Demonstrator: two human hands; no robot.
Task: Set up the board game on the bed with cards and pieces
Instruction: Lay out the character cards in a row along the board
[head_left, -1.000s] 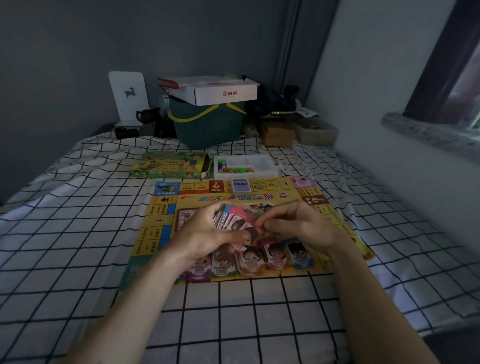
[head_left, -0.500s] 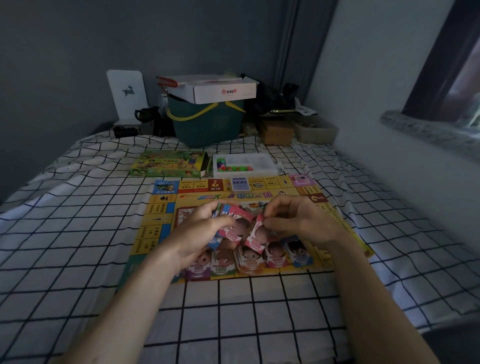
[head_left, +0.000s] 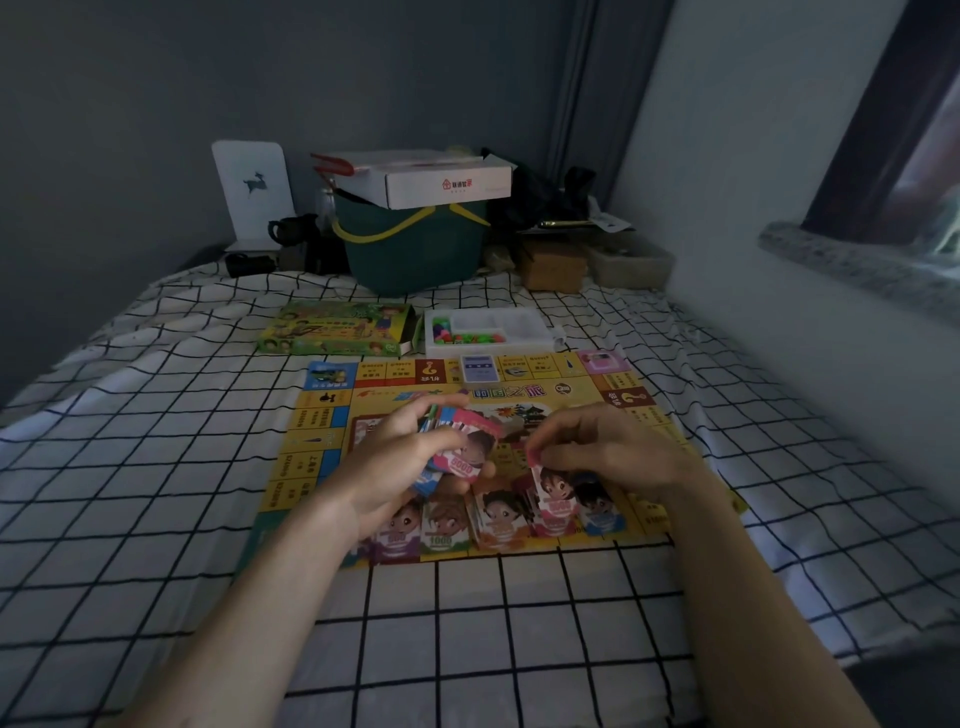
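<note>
Head view: left hand (head_left: 400, 457) grips the fanned play-money stack (head_left: 460, 449) above the game board (head_left: 322, 447) on the bed (head_left: 156, 467), while right hand (head_left: 608, 452) pinches one red note (head_left: 545, 486), apparently sorting it onto the near-edge piles (head_left: 493, 514); open bedsheet surrounds the board.

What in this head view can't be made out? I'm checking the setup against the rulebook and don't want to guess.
- Count of notes in the stack: the left hand covers most of it.
- Board centre: both hands hide it.
- Note pinched by the right hand: its value is blurred.
- Tray pieces: too small to identify.
- Small print on the board squares: too small, dim.
- Green basket contents: the white box covers them.
</note>
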